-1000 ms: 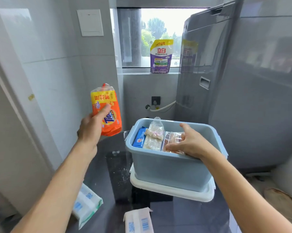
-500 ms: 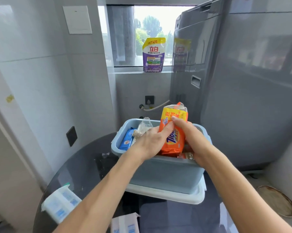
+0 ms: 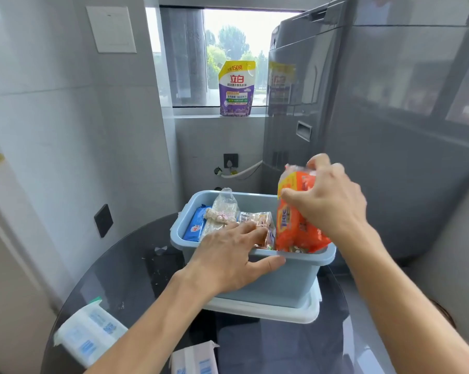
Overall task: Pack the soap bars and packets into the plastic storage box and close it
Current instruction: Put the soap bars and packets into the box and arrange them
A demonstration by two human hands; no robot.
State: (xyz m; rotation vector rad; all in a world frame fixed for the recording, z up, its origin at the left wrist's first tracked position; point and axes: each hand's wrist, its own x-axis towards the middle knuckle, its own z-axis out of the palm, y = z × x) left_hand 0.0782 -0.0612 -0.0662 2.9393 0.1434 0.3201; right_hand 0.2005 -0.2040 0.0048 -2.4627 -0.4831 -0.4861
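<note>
The blue plastic storage box (image 3: 268,282) stands open on its white lid (image 3: 265,313), on the dark glass worktop (image 3: 125,279). Inside, from left to right, lie a blue soap bar (image 3: 195,229), a clear bag of small soaps (image 3: 222,211) and a clear-wrapped packet (image 3: 257,221). At the box's right end the orange packet (image 3: 295,225) stands upright, its lower end inside the box; the right hand (image 3: 327,201) grips its top with curled fingers. The left hand (image 3: 228,255) lies flat and relaxed over the near rim, fingers straight on the packets, thumb along the outer wall. Near the worktop's front edge lie two white-and-blue wrapped packets (image 3: 90,336) (image 3: 194,359), well apart from the box. A purple detergent pouch (image 3: 236,89) stands on the window sill (image 3: 201,110) behind
</note>
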